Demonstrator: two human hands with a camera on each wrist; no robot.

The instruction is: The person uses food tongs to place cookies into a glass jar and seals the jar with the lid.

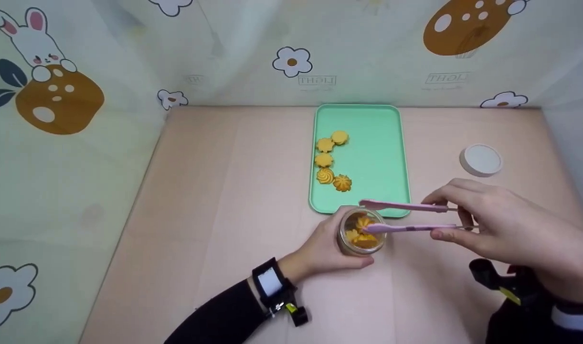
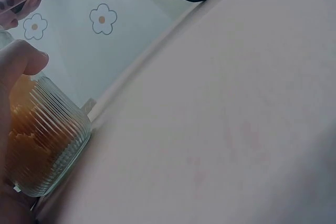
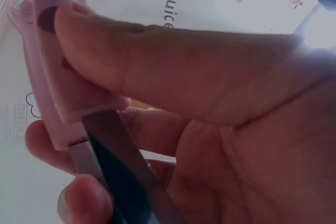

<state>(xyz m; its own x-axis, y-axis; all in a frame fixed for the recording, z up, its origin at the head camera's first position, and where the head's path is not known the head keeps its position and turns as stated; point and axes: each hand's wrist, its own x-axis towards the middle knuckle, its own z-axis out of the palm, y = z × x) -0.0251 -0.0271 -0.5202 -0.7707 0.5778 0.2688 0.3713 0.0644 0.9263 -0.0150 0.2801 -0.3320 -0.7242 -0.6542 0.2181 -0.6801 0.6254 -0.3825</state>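
Note:
My left hand (image 1: 327, 243) is wrapped round a ribbed glass jar (image 1: 341, 239), its open mouth facing up in the head view. Inside the jar lie several golden flower-shaped cookies (image 1: 360, 236). Between thumb and fingers my right hand (image 1: 501, 224) holds pink tongs (image 1: 410, 229) with metal arms. The tongs' arms are spread apart: one tip lies over the jar's mouth, the other over its far rim. In the left wrist view the jar (image 2: 58, 135) stands slightly tilted, cookies showing through its wall. The right wrist view shows the thumb along one pink arm of the tongs (image 3: 79, 87).
Beyond the jar lies a green tray (image 1: 372, 157) with several cookies (image 1: 324, 160) along its left side. A round white lid (image 1: 482, 160) sits on the table to the tray's right. Patterned sheeting (image 1: 238, 57) walls in the back and left of the pinkish table (image 1: 200, 191).

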